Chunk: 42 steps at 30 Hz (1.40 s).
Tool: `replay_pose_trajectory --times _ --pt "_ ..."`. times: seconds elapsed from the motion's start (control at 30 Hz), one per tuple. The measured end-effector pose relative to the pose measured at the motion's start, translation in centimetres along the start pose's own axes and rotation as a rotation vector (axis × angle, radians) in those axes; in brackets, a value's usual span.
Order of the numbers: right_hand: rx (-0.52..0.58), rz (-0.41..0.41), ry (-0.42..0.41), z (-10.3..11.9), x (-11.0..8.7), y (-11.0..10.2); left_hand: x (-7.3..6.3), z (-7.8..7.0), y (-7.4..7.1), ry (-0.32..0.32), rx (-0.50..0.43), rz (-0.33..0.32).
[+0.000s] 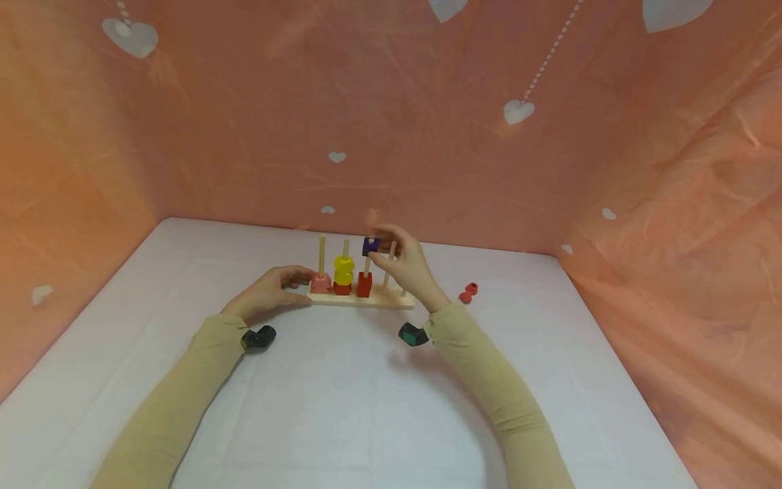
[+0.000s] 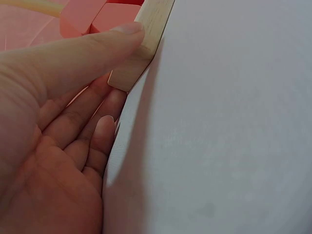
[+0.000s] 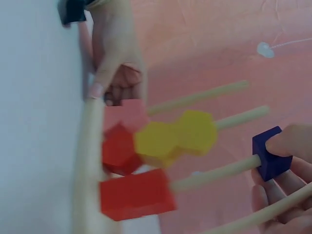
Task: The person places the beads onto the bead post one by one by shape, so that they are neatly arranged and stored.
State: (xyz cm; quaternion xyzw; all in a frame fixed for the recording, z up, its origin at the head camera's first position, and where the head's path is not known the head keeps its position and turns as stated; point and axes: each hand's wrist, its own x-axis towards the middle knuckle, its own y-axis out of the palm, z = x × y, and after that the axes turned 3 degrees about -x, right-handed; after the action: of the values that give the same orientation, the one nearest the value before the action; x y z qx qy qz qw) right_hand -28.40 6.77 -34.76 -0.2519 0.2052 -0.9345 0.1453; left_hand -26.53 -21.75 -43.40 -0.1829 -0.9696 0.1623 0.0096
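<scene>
A wooden peg stacker (image 1: 360, 301) with several upright pegs stands on the table. My left hand (image 1: 267, 292) grips its left end, the thumb on the front side and the fingers behind. Between thumb and fingertips my right hand (image 1: 408, 266) pinches a dark blue square block (image 3: 271, 153) at the top of the third peg, whose tip shows in the block's hole. Lower on that peg is a red block (image 3: 138, 195). The second peg bears yellow blocks (image 1: 344, 270) over a red one; pink blocks (image 1: 320, 283) sit on the leftmost peg.
Two small red pieces (image 1: 469, 293) lie on the white tabletop (image 1: 318, 407), right of the stacker. Bare pegs (image 1: 389, 265) rise at the stacker's right. Pink cloth (image 1: 366, 122) with hearts hangs behind and at both sides.
</scene>
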Motion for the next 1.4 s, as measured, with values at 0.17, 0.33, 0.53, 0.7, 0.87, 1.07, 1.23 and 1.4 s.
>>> replay_pose_trajectory --times 0.17,0.33,0.53,0.7,0.87,1.07,1.23,1.4 --pt "0.122 -0.039 0.073 -0.9 -0.8 1.2 0.0 0.0 -0.1 0.007 0.013 -0.002" --pt "0.209 -0.089 0.162 -1.6 -1.3 2.2 0.1 0.3 -0.2 -0.004 0.000 0.002" --pt "0.171 -0.077 0.261 -1.9 -2.2 2.7 0.0 0.1 0.1 -0.007 -0.007 0.005" --pt "0.152 -0.039 0.248 -1.7 -3.1 2.8 0.1 0.7 0.2 -0.017 0.004 -0.007" --pt "0.139 0.003 0.213 -0.6 -3.8 2.5 0.1 0.6 0.1 0.005 0.008 -0.003" --pt "0.151 0.069 0.201 -1.2 -4.7 1.7 0.1 0.8 0.2 0.008 0.011 0.002" --pt "0.118 0.171 0.146 -1.2 -6.1 0.1 0.0 0.8 0.3 0.004 0.000 0.001" --pt "0.054 0.251 0.056 -1.1 -7.4 -1.8 0.0 0.8 0.3 -0.004 -0.010 -0.002"
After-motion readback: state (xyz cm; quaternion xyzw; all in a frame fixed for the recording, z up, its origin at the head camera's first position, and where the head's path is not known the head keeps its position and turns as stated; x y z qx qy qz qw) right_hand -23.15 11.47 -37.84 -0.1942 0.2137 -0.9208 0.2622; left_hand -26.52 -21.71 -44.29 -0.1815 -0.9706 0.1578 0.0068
